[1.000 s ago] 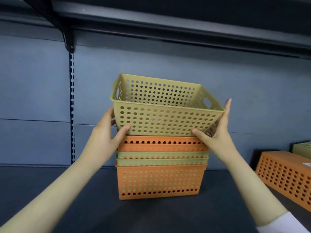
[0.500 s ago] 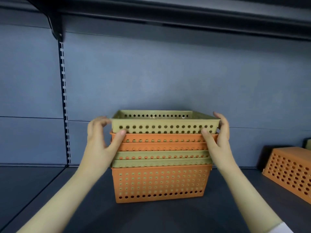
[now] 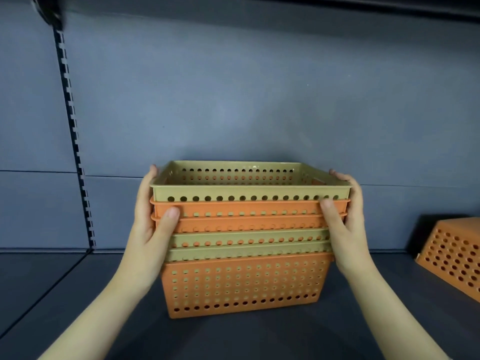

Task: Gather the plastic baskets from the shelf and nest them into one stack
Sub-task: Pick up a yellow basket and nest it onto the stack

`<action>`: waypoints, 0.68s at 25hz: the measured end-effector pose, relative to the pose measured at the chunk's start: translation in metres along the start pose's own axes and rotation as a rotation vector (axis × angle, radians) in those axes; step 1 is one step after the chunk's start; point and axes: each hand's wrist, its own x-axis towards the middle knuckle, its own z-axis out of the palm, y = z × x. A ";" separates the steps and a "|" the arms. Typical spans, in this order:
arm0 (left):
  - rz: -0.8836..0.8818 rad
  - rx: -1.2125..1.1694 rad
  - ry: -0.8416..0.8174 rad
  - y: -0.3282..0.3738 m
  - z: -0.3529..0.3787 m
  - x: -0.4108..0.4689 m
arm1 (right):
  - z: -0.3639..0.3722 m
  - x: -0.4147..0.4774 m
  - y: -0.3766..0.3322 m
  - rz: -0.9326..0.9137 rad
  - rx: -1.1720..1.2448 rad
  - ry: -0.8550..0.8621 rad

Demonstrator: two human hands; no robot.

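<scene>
A stack of nested perforated baskets stands on the dark shelf, in the middle of the view. An orange basket is at the bottom, with olive-green and orange rims layered above it. The top olive-green basket sits deep in the stack, only its rim band showing. My left hand clasps the stack's left side, thumb on the orange rims. My right hand clasps the right side, thumb on the front near the top rims.
Another orange basket lies overturned at the right edge of the shelf. A grey back panel with a slotted upright stands behind the stack. An upper shelf's dark edge runs overhead.
The olive-green basket was held tilted above the stack, then lowered and pushed down into it. Both hands slid down from its walls to the sides of the stack.
</scene>
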 end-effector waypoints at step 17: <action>-0.138 0.089 -0.075 -0.022 0.027 -0.011 | -0.018 -0.013 -0.003 0.322 0.097 0.072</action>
